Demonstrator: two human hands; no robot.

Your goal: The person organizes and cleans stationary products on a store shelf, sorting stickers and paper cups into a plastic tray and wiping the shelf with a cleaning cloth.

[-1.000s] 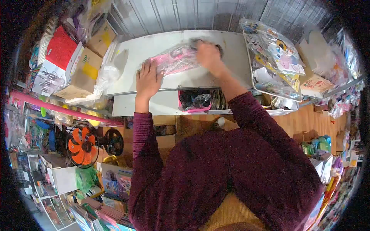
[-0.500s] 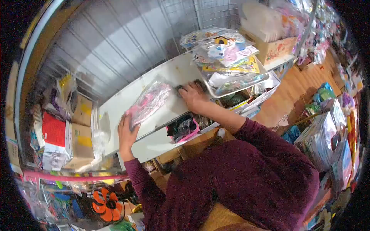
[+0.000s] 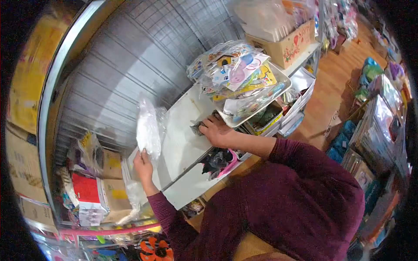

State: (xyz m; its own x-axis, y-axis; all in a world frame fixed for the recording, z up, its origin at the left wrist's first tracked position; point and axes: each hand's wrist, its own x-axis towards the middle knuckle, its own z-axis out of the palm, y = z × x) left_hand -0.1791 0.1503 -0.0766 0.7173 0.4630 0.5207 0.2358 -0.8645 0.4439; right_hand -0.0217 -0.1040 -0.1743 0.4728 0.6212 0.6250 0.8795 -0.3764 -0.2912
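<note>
My left hand [image 3: 143, 167] holds a clear plastic packet [image 3: 148, 128] upright above the left part of the white shelf top [image 3: 180, 139]; the packet looks white from this side. My right hand [image 3: 216, 130] rests on the shelf top, its fingers on a small dark item [image 3: 197, 128] beside a tray of packaged stickers [image 3: 237, 82]. Both arms wear maroon sleeves.
A pink bin of dark items [image 3: 217, 162] sits on the lower shelf under my right arm. Cardboard boxes [image 3: 102, 189] stand at the left, a printed box [image 3: 285, 45] at the upper right. Wire grid wall [image 3: 143, 52] runs behind. Merchandise racks line the wooden floor at right.
My left hand has lifted the packet off the shelf top and stood it upright to the left. My right hand stayed by the sticker tray. My head has turned further left.
</note>
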